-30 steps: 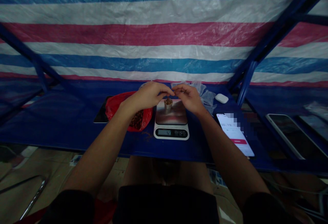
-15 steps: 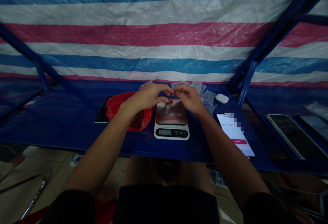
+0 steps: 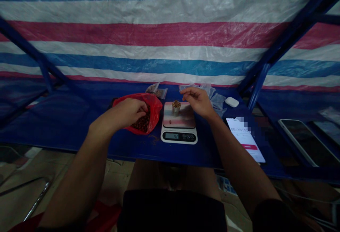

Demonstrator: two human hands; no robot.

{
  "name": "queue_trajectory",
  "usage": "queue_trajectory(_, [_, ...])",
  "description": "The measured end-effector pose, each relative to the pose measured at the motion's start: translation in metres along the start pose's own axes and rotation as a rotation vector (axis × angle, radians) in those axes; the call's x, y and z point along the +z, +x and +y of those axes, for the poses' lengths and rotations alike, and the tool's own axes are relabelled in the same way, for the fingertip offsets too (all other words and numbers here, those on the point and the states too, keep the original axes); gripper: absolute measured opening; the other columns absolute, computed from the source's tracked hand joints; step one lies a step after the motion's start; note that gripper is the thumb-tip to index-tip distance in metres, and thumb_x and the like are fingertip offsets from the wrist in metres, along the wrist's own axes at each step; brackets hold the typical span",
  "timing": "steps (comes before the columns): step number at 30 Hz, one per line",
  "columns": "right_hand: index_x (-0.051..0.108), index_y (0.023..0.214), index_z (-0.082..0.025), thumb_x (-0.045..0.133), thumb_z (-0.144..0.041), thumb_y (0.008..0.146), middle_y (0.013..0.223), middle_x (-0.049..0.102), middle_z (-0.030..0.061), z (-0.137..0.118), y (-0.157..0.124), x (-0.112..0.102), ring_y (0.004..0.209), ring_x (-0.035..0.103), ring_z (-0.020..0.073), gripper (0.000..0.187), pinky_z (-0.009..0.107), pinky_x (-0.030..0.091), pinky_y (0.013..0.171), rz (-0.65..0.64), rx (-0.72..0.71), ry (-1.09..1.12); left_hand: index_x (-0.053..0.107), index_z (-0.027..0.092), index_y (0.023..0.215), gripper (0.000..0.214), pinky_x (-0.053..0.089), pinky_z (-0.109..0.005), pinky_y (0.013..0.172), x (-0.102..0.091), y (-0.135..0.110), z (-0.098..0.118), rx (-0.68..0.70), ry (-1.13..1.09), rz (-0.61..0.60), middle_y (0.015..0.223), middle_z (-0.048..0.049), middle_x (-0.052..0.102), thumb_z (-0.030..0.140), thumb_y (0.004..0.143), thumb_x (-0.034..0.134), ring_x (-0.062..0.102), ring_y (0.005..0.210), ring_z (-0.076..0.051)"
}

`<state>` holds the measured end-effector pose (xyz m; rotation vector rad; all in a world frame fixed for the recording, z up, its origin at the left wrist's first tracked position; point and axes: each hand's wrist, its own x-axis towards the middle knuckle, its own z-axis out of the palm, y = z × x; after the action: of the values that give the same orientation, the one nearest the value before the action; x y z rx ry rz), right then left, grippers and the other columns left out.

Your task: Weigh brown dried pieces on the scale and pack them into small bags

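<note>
A small white kitchen scale (image 3: 179, 136) stands on the blue table. On its steel plate sits a little cup (image 3: 176, 106) heaped with brown pieces, and one loose brown piece (image 3: 170, 121) lies on the plate. My left hand (image 3: 129, 111) reaches into the red plastic bag (image 3: 154, 101) of brown pieces, fingers curled among them. My right hand (image 3: 198, 100) hovers just right of the cup, thumb and fingers pinched together; what they hold is too small to make out.
A lit phone (image 3: 245, 139) lies right of the scale. Clear plastic bags (image 3: 215, 99) and a white earbud case (image 3: 231, 101) lie behind it. A small filled bag (image 3: 156, 90) rests behind the red bag. Blue frame bars (image 3: 259, 79) rise at right. Another dark phone (image 3: 299, 141) lies far right.
My left hand has moved away from the cup, leftward and down into the red bag. My right hand stayed beside the cup. A loose piece now lies on the scale plate.
</note>
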<state>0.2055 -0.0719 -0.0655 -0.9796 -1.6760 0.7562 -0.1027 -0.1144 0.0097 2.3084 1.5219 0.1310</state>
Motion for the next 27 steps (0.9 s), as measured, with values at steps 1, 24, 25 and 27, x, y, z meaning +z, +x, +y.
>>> queue_trajectory(1, [0.08, 0.094, -0.02, 0.068, -0.03, 0.088, 0.081, 0.078, 0.0036, -0.006, -0.002, -0.002, 0.069, 0.067, 0.0177, 0.017, 0.032, 0.049, 0.064, -0.033, -0.008, -0.019, 0.083, 0.024, 0.094, 0.019, 0.051, -0.028, 0.069, 0.006, -0.003, -0.005, -0.021, -0.004, -0.034, 0.095, -0.0027, 0.084, 0.018, 0.088, 0.065, 0.075, 0.078, -0.02])
queue_trajectory(24, [0.087, 0.088, -0.024, 0.068, -0.028, 0.094, 0.082, 0.079, 0.0042, -0.069, -0.022, 0.016, 0.075, 0.065, 0.0178, 0.02, 0.032, 0.037, 0.068, -0.67, -0.143, -0.672, 0.079, 0.019, 0.093, 0.023, 0.051, -0.03, 0.074, 0.03, -0.004, -0.008, 0.005, 0.217, -0.06, 0.104, -0.0079, 0.082, 0.005, 0.087, 0.061, 0.076, 0.094, -0.023])
queue_trajectory(25, [0.086, 0.087, -0.024, 0.068, -0.028, 0.093, 0.081, 0.079, 0.0041, -0.069, -0.022, 0.017, 0.074, 0.064, 0.0176, 0.02, 0.032, 0.036, 0.068, -0.663, -0.147, -0.668, 0.079, 0.019, 0.094, 0.024, 0.052, -0.03, 0.075, 0.03, -0.004, -0.008, 0.006, 0.22, -0.06, 0.104, -0.0081, 0.082, 0.005, 0.087, 0.061, 0.076, 0.094, -0.023])
queue_trajectory(27, [0.086, 0.084, -0.023, 0.068, -0.026, 0.092, 0.08, 0.078, 0.0039, -0.069, -0.023, 0.019, 0.073, 0.063, 0.017, 0.02, 0.032, 0.036, 0.067, -0.652, -0.147, -0.665, 0.079, 0.018, 0.095, 0.025, 0.052, -0.031, 0.076, 0.03, -0.005, -0.006, 0.007, 0.224, -0.064, 0.103, -0.0084, 0.082, 0.004, 0.086, 0.061, 0.077, 0.095, -0.024])
